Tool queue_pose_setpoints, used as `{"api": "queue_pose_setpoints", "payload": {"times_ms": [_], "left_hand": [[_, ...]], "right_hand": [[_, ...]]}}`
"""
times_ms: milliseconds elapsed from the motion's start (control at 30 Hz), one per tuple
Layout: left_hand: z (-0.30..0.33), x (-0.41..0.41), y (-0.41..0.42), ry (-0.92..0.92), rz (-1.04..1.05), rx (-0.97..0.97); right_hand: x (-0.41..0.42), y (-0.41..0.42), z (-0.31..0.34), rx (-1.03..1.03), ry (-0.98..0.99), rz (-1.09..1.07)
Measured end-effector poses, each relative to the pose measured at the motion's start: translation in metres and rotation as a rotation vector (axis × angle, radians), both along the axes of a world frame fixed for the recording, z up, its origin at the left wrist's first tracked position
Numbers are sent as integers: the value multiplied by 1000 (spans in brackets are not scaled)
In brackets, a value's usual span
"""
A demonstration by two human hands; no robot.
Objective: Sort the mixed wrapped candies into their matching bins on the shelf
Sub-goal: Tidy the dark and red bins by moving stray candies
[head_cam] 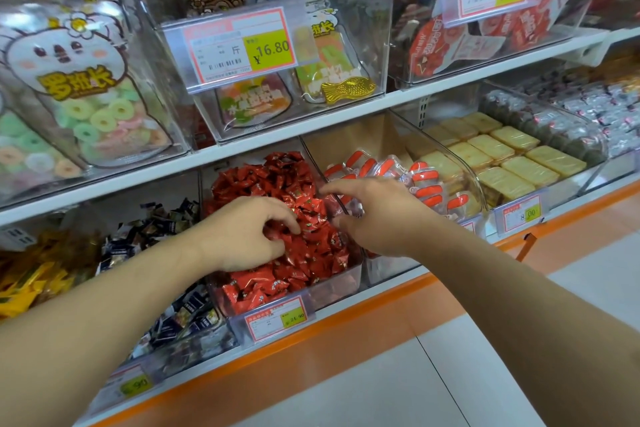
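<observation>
A clear bin [332,291] on the lower shelf is heaped with red wrapped candies [270,180]. My left hand [242,236] rests on the heap, fingers curled down among the red candies; whether it grips one is hidden. My right hand [377,215] hovers over the bin's right wall, index finger stretched left, fingers apart, nothing visibly in it. To the left sits a bin of dark blue and black wrapped candies [166,222], and further left yellow wrapped candies [31,281]. To the right lies a bin of orange-and-white packets [426,184].
Yellow biscuit packs [502,156] fill a bin further right. The upper shelf carries clear bins of gummy ring bags [93,114] and a price tag [239,48]. An orange shelf base [311,360] runs below, with pale floor tiles [398,399] in front.
</observation>
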State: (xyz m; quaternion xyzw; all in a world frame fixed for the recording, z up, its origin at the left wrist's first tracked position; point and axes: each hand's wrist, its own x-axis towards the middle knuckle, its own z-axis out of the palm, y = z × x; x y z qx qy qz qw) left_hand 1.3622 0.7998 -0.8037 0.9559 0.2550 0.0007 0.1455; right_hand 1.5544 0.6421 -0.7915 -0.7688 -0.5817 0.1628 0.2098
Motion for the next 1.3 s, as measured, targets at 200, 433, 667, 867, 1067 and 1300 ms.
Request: {"api": "queue_pose_setpoints", "payload": {"times_ms": [200,433,667,867,1067,1300], "left_hand": [[-14,25,-21,146,-210,-77],[-22,29,-4,288,-334,87],[-12,16,11,273,-253,92],[-10,11,18,236,-179,87],[-10,4,23,135,-30,94],[4,2,1,120,-54,-118]], "right_hand": [[0,5,-6,11,16,-8],[2,3,-6,-2,8,20],[-2,0,-1,-18,-1,2],[-5,-3,3,-8,5,-4],[-6,-2,4,-15,10,-5],[-6,-1,4,-30,32,-13]]}}
